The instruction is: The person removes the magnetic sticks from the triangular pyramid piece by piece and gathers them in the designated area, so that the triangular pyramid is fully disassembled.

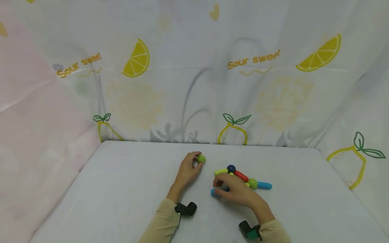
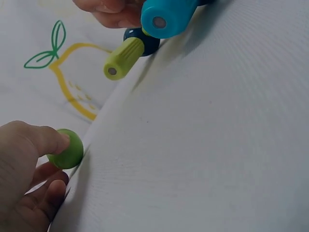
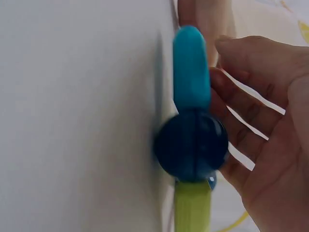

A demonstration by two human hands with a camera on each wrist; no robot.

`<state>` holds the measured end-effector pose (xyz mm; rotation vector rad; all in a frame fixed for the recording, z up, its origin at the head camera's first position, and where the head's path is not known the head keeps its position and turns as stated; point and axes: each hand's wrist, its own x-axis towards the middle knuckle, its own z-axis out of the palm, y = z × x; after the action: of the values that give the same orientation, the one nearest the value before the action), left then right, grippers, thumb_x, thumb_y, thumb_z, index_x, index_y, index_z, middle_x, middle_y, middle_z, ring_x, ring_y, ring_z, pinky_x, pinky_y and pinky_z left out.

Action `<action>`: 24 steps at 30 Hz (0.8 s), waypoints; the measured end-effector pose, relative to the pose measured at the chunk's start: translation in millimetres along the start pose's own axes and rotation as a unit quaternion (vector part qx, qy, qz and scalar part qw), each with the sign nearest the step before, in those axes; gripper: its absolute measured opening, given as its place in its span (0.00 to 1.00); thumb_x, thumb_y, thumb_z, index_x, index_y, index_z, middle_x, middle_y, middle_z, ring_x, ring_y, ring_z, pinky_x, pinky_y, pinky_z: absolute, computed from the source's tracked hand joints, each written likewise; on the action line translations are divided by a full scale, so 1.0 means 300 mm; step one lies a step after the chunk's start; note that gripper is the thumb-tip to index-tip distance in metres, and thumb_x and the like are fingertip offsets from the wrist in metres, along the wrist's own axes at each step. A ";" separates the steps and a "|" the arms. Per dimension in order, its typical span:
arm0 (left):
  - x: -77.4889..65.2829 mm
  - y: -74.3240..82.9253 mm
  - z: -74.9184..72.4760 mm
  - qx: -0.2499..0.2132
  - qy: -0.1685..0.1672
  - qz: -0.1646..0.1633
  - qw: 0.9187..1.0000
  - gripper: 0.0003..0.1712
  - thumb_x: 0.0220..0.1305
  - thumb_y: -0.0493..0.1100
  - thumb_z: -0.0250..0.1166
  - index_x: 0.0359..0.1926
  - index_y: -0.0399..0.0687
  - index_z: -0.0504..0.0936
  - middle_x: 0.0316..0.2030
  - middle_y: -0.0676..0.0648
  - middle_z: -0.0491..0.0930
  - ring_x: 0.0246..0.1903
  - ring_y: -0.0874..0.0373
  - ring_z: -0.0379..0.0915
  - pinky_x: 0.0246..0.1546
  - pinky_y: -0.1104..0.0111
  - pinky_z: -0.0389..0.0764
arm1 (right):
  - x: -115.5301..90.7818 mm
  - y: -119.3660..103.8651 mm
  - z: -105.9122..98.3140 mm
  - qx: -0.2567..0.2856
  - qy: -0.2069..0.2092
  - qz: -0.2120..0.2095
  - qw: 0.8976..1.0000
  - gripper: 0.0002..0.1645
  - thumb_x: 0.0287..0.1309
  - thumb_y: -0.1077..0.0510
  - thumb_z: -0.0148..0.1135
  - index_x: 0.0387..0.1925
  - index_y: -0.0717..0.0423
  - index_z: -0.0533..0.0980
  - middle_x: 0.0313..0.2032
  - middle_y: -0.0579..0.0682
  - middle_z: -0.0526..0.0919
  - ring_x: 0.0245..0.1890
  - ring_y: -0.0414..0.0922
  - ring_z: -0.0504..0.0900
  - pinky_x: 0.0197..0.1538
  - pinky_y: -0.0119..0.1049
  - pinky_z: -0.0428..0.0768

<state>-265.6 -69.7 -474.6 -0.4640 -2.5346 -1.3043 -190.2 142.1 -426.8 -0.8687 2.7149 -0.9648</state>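
My left hand (image 1: 186,170) pinches a green ball (image 1: 202,159) between thumb and fingers near the back of the table. In the left wrist view, the thumb lies on the ball (image 2: 70,153), close over the tabletop. My right hand (image 1: 238,191) hovers over a construction of magnetic rods and balls, its fingers loosely bent. Its thumb overlaps a blue rod (image 1: 213,192) in the head view. The right wrist view has the fingertips beside this blue rod (image 3: 189,70), which joins a dark blue ball (image 3: 192,145) and a yellow-green rod (image 3: 193,208).
Other parts of the construction are a yellow-green rod (image 1: 221,171), a dark blue ball (image 1: 231,168), a red rod (image 1: 241,176), a green ball (image 1: 252,183) and a blue rod (image 1: 265,185) pointing right. Behind the white table (image 1: 121,189) hangs a lemon-print cloth (image 1: 182,101).
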 end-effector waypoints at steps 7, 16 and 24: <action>0.005 0.010 -0.007 -0.003 -0.001 -0.027 1.000 0.20 0.61 0.39 0.62 0.56 0.45 0.74 0.48 0.43 0.75 0.44 0.54 0.76 0.36 0.71 0.76 | -0.051 0.020 -0.074 -0.018 0.042 -0.010 0.999 0.08 0.59 0.54 0.63 0.39 0.50 0.75 0.35 0.36 0.76 0.37 0.35 0.75 0.44 0.35 0.77; 0.013 0.057 -0.062 -0.015 -0.027 -0.001 1.000 0.14 0.66 0.39 0.59 0.51 0.47 0.77 0.45 0.47 0.78 0.41 0.56 0.77 0.37 0.69 0.77 | -0.084 0.040 -0.127 0.010 -0.051 0.031 0.998 0.15 0.54 0.48 0.67 0.40 0.47 0.73 0.38 0.42 0.73 0.41 0.40 0.73 0.47 0.34 0.74; -0.002 0.141 -0.080 -0.010 -0.291 0.074 0.954 0.12 0.69 0.46 0.56 0.49 0.49 0.79 0.43 0.54 0.81 0.39 0.64 0.75 0.37 0.74 0.75 | -0.066 0.042 -0.110 -0.005 -0.039 0.012 0.999 0.11 0.55 0.53 0.66 0.38 0.50 0.75 0.35 0.42 0.73 0.38 0.39 0.71 0.43 0.34 0.73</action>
<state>-246.6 -66.2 -429.9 -1.1707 -2.8604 -1.2778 -190.0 178.9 -409.8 -0.8551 2.6602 -0.8954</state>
